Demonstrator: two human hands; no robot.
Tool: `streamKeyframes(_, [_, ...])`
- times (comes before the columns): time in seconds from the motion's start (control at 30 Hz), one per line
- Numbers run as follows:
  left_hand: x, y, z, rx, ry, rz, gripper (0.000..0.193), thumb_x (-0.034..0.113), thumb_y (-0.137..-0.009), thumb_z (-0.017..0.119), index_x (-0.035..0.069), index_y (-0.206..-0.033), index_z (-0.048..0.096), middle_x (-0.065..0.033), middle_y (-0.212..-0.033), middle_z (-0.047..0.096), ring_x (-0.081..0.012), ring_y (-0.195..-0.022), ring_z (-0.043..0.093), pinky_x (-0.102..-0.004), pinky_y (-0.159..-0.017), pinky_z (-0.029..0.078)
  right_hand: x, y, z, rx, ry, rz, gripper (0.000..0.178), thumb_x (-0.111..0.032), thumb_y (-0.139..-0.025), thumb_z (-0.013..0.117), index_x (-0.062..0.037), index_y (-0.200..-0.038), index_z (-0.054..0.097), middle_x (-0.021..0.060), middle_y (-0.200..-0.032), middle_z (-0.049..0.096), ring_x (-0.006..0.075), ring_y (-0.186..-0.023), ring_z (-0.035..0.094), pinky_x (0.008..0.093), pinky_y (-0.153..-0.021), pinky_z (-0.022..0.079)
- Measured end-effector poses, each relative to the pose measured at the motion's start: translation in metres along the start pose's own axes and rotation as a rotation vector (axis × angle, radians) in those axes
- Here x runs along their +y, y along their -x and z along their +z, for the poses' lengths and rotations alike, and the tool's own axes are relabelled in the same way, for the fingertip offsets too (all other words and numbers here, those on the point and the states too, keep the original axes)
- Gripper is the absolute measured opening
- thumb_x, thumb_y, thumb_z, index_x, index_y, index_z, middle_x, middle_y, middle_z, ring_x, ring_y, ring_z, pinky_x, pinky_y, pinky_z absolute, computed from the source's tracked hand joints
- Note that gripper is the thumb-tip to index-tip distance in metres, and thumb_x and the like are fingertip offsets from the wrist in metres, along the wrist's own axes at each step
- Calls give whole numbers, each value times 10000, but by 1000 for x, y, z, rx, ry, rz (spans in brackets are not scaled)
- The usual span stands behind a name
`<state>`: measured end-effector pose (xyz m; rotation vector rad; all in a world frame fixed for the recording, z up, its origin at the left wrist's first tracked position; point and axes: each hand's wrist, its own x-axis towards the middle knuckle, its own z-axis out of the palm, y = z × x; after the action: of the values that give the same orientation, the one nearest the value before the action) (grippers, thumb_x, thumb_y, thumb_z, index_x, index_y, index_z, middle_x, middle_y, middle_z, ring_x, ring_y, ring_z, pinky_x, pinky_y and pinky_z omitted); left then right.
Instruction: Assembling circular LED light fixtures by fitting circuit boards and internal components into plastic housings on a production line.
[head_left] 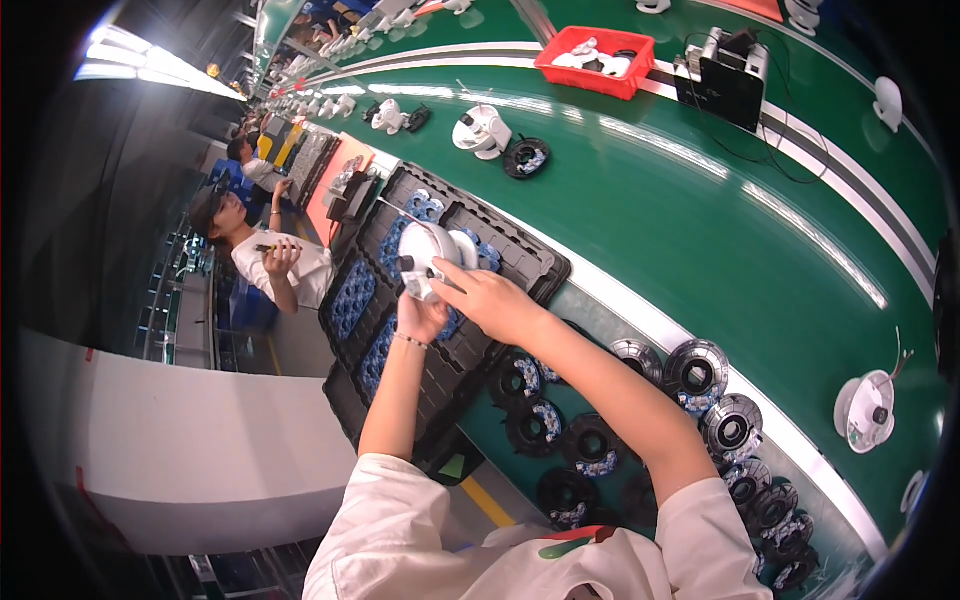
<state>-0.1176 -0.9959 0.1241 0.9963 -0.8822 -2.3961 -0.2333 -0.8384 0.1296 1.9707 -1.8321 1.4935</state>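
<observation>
**Both hands on the white housing, up over the black tray!**

And here it is, the white housing (422, 245) held in the air above the black tray (555, 270), over the middle of its compartments. The left hand (422, 318) supports from underneath, fingers closed against the housing's lower end, their tips partly hidden. The right hand (492, 300) comes in from the side, two fingers slightly apart and laid on the housing's near side; whether the thumb closes behind, I cannot tell.

Down in the tray, blue parts (350, 300) fill compartments along the left edge, with more near the far corner. Just off the tray's right corner, black round parts (733, 428) crowd together beside the near edge of the green belt (650, 210), several carrying a blue-and-white piece.

Out on that belt, a second white housing (482, 132) sits near a black ring (526, 158), while a third white unit (865, 412), wires rising, stands well apart towards the right end. Past the belt's far edge: a red bin (590, 82) of white pieces, a black box (718, 95) next to it.

Beyond the tray's left edge, a co-worker (280, 265) grips a small dark tool.
</observation>
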Motion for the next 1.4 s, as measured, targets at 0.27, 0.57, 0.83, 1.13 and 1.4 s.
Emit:
streamKeyframes(0.27, [98,-68,-68,501,163,260,421,345,-837,334,49,-1099,479,-148,-980,562,-300,-760,603,-320,-535,526,-43,8,-8,130,-119,-69,429,34,-653,516,-5,-1077,471,161,-1249,377,290,-975,508,365,-805,431])
streamKeyframes(0.57, [143,-51,-121,640,149,431,374,315,-815,386,73,-1071,510,-133,-926,571,-295,-658,598,-294,-482,529,-48,30,-42,187,-53,9,282,-35,-638,602,-12,-914,545,118,-1110,482,283,-939,514,350,-788,435])
streamKeyframes(0.83, [156,-35,-138,706,88,469,384,258,-826,297,82,-1119,470,-126,-968,558,-272,-676,601,-270,-470,509,-52,33,-48,252,-55,58,219,-26,-628,612,-13,-843,571,100,-1023,519,271,-911,516,348,-768,440])
streamKeyframes(1.13, [179,-29,-187,683,201,440,412,303,-789,373,85,-1128,464,-179,-974,530,-291,-693,594,-311,-530,527,-53,28,-48,253,-80,83,197,-43,-652,604,-1,-840,567,111,-1053,502,269,-962,490,354,-813,415])
streamKeyframes(1.4, [178,-64,-154,408,401,772,483,391,-839,340,90,-1208,418,-127,-1243,404,-354,-1109,415,-527,-820,435,-47,37,-58,281,-77,119,172,-53,-657,593,-1,-819,567,117,-1050,494,275,-955,490,356,-810,414])
